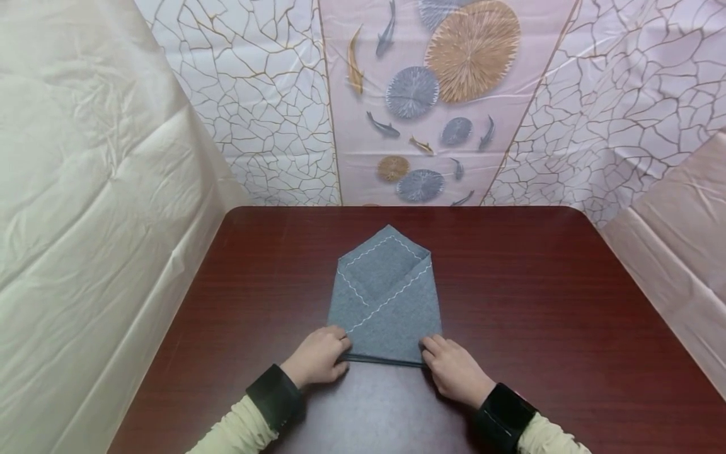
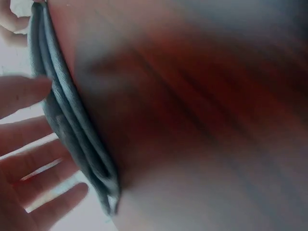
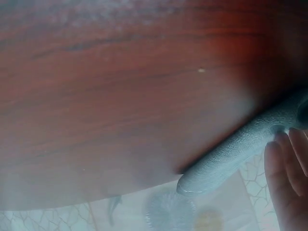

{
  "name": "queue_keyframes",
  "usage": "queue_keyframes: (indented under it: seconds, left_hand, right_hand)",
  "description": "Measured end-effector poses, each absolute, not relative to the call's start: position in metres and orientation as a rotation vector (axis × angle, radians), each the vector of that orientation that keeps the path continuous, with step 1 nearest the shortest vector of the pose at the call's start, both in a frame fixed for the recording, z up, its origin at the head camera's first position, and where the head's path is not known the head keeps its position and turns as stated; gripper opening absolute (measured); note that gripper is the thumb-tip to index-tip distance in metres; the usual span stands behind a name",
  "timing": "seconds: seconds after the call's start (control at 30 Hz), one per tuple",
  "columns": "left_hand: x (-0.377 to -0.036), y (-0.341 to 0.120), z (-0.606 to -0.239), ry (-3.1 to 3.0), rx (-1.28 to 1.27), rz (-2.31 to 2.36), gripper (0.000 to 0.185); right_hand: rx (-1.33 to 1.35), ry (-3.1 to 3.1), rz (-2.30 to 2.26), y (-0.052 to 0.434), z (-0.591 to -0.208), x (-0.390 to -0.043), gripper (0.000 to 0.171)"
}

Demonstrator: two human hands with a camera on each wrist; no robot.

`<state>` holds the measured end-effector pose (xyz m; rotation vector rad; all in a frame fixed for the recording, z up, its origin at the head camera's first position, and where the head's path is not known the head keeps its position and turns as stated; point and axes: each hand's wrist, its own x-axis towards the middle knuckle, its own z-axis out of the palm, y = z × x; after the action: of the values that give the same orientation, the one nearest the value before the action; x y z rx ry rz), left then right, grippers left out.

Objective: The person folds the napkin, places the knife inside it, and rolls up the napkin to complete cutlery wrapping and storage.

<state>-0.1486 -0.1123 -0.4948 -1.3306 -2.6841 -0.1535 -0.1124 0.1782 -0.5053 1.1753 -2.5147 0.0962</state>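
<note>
A grey felt cloth [image 1: 386, 302] with white stitching lies folded like an envelope in the middle of the dark red table [image 1: 539, 302]. Its point faces the wall. My left hand [image 1: 317, 356] rests at the cloth's near left corner, and my right hand [image 1: 454, 371] at the near right corner, fingertips touching the near folded edge. In the left wrist view the fingers [image 2: 29, 159] lie fairly straight and spread beside the layered cloth edge [image 2: 72, 125]. In the right wrist view straight fingers [image 3: 286, 187] touch the thick cloth edge [image 3: 231, 154]. Both thumbs are hidden.
A patterned plastic sheet [image 1: 408, 94] with fish and round shapes hangs behind the table. Pale sheets [image 1: 85, 221] close in the left and right sides. Bare table surface lies on both sides of the cloth.
</note>
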Motion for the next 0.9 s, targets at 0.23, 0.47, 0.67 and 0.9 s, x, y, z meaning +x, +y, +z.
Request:
queue_keyframes:
  seconds: [0.23, 0.47, 0.67, 0.9]
  left_hand:
    - [-0.146, -0.095, -0.497, -2.687, -1.258, 0.008, 0.011]
    - [-0.144, -0.077, -0.498, -2.699, -1.194, 0.219, 0.011]
    - [-0.147, -0.075, -0.496, -2.65, -1.229, 0.278, 0.005]
    - [-0.15, -0.074, -0.496, -2.665, -1.238, 0.232, 0.008]
  right_hand:
    - [1.161, -2.517, 0.066, 0.173, -0.504, -0.115, 0.019]
    - [1.1, -2.58, -0.054, 0.164, -0.5, -0.118, 0.019]
    - [1.069, -2.588, -0.055, 0.161, -0.499, -0.119, 0.016]
    - [1.001, -2.619, -0.009, 0.157, -0.504, -0.119, 0.019]
